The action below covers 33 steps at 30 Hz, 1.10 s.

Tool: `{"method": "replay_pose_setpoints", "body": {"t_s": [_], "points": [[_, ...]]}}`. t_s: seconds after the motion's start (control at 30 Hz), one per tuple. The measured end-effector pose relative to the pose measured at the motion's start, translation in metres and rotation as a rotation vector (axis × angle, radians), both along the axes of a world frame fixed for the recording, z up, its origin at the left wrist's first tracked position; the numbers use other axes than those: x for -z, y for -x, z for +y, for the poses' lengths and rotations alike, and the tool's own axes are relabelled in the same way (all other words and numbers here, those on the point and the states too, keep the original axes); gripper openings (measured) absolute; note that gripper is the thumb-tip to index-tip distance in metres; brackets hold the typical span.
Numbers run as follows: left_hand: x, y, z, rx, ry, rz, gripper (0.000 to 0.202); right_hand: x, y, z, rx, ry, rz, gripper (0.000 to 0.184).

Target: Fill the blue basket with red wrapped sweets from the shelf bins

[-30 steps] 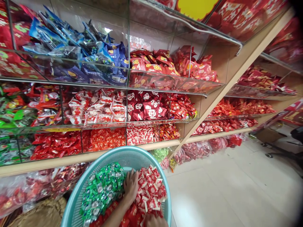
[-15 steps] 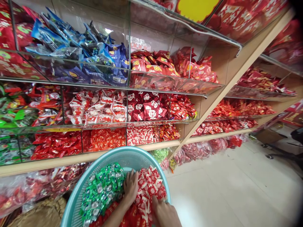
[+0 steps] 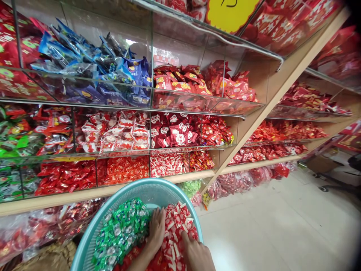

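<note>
A teal plastic basket (image 3: 158,183) holds wrapped sweets in separate heaps. Green-wrapped candies (image 3: 121,233) lie on its left side, red-and-white wrapped candies (image 3: 176,220) on its right, and plain red packets lie lower down, partly under my left forearm. My left hand (image 3: 157,227) is open between the green and the red-and-white heaps, its fingers stretched out along the left edge of the red-and-white one. At the right side of that same heap is my right hand (image 3: 197,254), one finger extended against the candies; its other fingers are mostly hidden.
Ahead, shelves with clear dividers (image 3: 151,128) hold bagged and loose sweets. A wooden shelf edge (image 3: 67,192) runs just behind the basket. Plastic bags of sweets (image 3: 237,182) sit under the lowest shelf. Tiled floor (image 3: 254,233) stretches right, with a chair base (image 3: 332,182) beyond.
The whole view has shifted slightly, so shelves and basket appear a little lower. My left hand's fingers have drawn closer together and lie straighter along the red-and-white candies. My right hand has barely moved.
</note>
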<state>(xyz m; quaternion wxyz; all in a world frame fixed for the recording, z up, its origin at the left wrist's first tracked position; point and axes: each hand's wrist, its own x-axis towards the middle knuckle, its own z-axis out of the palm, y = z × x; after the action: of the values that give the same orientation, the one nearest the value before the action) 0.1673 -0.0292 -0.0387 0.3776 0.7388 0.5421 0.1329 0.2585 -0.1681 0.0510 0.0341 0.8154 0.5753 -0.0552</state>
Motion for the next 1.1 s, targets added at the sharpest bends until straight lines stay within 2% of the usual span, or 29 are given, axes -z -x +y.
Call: {"method": "replay_pose_setpoints", "body": {"t_s": [0.2, 0.37, 0.57, 0.7, 0.8, 0.97, 1.1], "points": [[-0.007, -0.001, 0.000, -0.028, 0.130, -0.070, 0.050, 0.001, 0.001, -0.001, 0.013, -0.015, -0.006, 0.042], [-0.016, -0.001, 0.000, -0.038, 0.177, -0.078, 0.052, -0.002, 0.004, -0.007, -0.003, -0.003, -0.042, 0.043], [-0.017, 0.005, 0.005, -0.059, 0.181, -0.071, 0.051, -0.033, -0.003, -0.004, -0.015, -0.084, 0.108, 0.014], [-0.019, 0.013, 0.015, -0.095, 0.172, -0.059, 0.052, -0.053, -0.005, 0.008, -0.005, -0.134, 0.135, 0.012], [-0.023, 0.021, 0.022, -0.155, 0.160, -0.066, 0.053, -0.061, -0.004, 0.014, 0.004, -0.135, 0.163, 0.012], [-0.030, 0.026, 0.027, -0.232, 0.169, -0.104, 0.057, -0.061, -0.004, 0.015, 0.021, -0.152, 0.198, 0.014], [-0.035, 0.027, 0.027, -0.233, 0.207, -0.159, 0.059, -0.052, -0.003, 0.021, -0.003, -0.273, 0.184, 0.016]]}}
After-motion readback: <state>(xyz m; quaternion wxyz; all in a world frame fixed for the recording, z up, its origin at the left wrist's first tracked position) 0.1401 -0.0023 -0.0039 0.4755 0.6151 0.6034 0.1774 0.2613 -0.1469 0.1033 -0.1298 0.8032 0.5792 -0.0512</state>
